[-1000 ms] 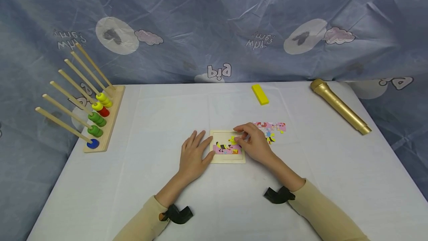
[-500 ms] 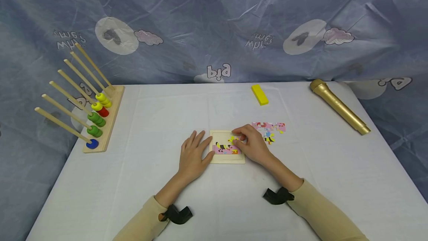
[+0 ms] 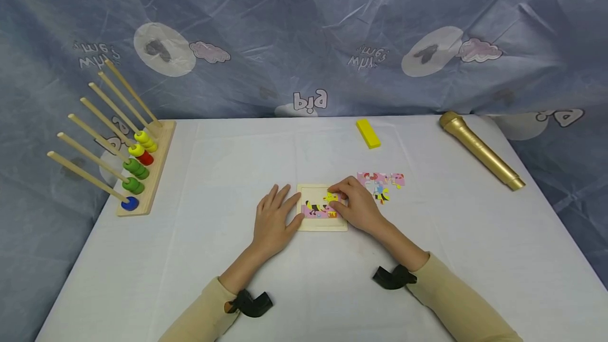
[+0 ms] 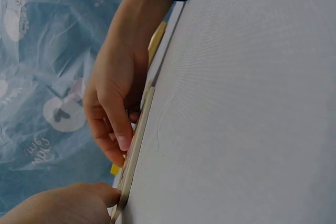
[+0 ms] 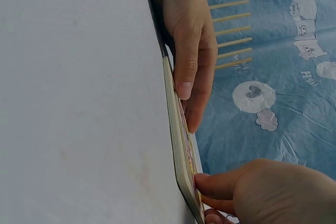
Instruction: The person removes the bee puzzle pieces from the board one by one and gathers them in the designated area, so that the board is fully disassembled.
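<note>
Left hand (image 3: pixel 274 221) mine, fingers straight, thumb on puzzle frame (image 3: pixel 324 225). My right hand (image 3: pixel 358 205) pinches a yellow piece (image 3: pixel 330 197) inside it; loose pieces (image 3: pixel 375 177) nearby.

No lettering clear enough to read for certain.
Outlined lettering (image 3: pixel 310 100), upside down, repeats across the blue-grey cloth (image 3: pixel 266 4).

Head view: right hand (image 3: pixel 360 205) covers part of right rim of puzzle tray (image 3: pixel 325 225); yellow puzzle piece (image 3: pixel 329 197) under it partly hidden. Print on loose pieces (image 3: pixel 380 179) too small to make out. Both sleeves (image 3: pixel 461 300) cut off by bottom edge. Wrist views: tray nearly edge-on, printed face mostly concealed. Left hand (image 4: pixel 65 204) cut off in left wrist view. Right wrist view: beads of abacus (image 5: pixel 233 30) hidden.
</note>
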`<action>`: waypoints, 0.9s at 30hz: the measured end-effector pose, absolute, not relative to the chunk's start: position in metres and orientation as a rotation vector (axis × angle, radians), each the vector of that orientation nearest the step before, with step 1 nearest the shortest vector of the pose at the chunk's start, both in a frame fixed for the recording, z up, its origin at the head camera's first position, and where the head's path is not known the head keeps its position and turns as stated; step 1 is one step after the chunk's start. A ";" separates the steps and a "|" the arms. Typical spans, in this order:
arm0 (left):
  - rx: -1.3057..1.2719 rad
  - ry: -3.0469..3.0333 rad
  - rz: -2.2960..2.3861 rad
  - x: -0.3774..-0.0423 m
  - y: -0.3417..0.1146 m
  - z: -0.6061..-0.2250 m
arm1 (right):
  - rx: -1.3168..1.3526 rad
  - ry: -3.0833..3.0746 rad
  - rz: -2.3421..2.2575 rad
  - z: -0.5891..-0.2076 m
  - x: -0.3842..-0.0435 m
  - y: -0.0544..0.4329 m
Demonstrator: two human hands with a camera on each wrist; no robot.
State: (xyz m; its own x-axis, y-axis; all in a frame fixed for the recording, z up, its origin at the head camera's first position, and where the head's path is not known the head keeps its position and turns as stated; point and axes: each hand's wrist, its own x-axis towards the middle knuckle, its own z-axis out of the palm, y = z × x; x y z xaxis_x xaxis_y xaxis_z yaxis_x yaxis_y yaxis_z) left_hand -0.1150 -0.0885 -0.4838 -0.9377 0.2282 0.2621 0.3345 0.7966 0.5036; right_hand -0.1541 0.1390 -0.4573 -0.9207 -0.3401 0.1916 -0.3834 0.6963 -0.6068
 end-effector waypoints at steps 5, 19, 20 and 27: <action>-0.440 -2.795 -0.837 -0.115 -0.089 -0.482 | 0.593 -2.872 1.010 -0.454 -0.154 0.136; -0.443 -2.808 -0.841 -0.115 -0.088 -0.482 | 0.569 -2.868 1.041 -0.453 -0.155 0.134; -0.443 -2.812 -0.842 -0.115 -0.088 -0.482 | 0.570 -2.861 1.053 -0.453 -0.155 0.134; -0.439 -2.817 -0.842 -0.115 -0.087 -0.481 | 0.572 -2.773 1.194 -0.455 -0.155 0.136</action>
